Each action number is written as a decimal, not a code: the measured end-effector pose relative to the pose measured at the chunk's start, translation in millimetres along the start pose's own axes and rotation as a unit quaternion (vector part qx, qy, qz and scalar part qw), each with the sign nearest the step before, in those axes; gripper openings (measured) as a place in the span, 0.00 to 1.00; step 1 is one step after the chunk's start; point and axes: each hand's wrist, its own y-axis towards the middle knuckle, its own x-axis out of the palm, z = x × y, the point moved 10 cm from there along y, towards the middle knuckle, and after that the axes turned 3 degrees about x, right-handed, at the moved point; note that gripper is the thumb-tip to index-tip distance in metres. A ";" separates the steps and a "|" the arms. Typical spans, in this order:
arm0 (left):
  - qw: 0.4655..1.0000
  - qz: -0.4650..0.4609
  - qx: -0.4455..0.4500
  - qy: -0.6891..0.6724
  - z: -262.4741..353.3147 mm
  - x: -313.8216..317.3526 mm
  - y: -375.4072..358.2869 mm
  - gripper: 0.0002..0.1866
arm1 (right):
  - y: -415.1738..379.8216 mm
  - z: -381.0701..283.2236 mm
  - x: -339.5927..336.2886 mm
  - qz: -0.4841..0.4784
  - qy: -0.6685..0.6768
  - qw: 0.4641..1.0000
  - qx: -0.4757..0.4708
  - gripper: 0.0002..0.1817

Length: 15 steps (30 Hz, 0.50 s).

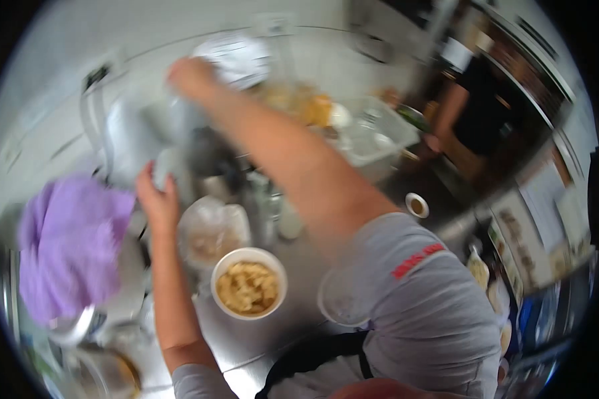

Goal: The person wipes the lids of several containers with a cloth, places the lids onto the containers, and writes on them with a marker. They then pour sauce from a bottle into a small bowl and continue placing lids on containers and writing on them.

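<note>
Pale item, blurred, sits left of centre in the upper half of the frame, at the left hand. I see the thumb and fingers parted around it but cannot tell whether they grip it. The right hand reaches into the upper left, beside a white round object; motion blur hides how far its fingers are open and anything they hold.

Below centre, one white bowl stands on the steel counter, uncovered and well filled with yellow chunks. That filling looks done to me; how much work is left does not show. I count one bag just beyond the bowl, one clear container to its right, one purple cloth at left, one clear bin and one small cup at right. One other person stands at upper right.
</note>
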 end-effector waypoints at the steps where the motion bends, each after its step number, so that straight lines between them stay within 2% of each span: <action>1: 1.000 0.003 0.010 -0.023 1.7 20.2 18.0 0.28 | -19.8 -28.7 -11.2 0.047 -0.166 0.976 -0.131 0.14; 2: 0.999 0.010 0.015 -0.036 1.3 36.0 34.3 0.30 | -30.1 -34.8 -16.6 0.061 -0.096 0.983 -0.141 0.12; 4: 0.995 0.066 0.074 -0.024 13.4 56.3 60.8 0.29 | -35.3 -22.4 -29.4 0.048 0.051 0.995 -0.067 0.08; 5: 0.990 0.099 0.103 -0.016 19.2 60.0 70.7 0.29 | -36.9 -24.4 -23.7 -0.016 0.032 0.997 -0.072 0.08; 6: 0.997 0.035 0.061 -0.023 13.8 78.1 81.0 0.27 | -40.5 -22.4 -17.1 -0.079 0.014 0.994 -0.073 0.08; 8: 0.995 -0.094 -0.022 -0.036 1.4 113.8 91.5 0.25 | -45.3 -30.0 -12.5 -0.064 -0.011 0.989 -0.135 0.07; 9: 0.992 -0.071 -0.017 0.106 -30.4 132.7 99.2 0.23 | -59.7 -39.8 -30.3 -0.020 -0.018 0.983 -0.181 0.06; 10: 0.991 -0.075 -0.015 0.113 -39.3 137.8 105.8 0.23 | -73.2 -51.9 -52.9 0.023 -0.023 0.973 -0.227 0.06; 13: 0.993 -0.057 -0.077 0.070 -40.6 131.4 103.6 0.21 | -80.0 -46.4 -103.8 0.133 0.022 0.965 -0.226 0.05; 14: 0.992 -0.046 -0.109 0.046 -41.5 127.0 102.1 0.20 | -85.3 -44.1 -113.7 0.151 -0.012 0.957 -0.247 0.04; 15: 0.995 -0.032 -0.089 0.044 -35.5 125.2 103.8 0.20 | -90.6 -40.1 -123.1 0.168 -0.044 0.948 -0.269 0.04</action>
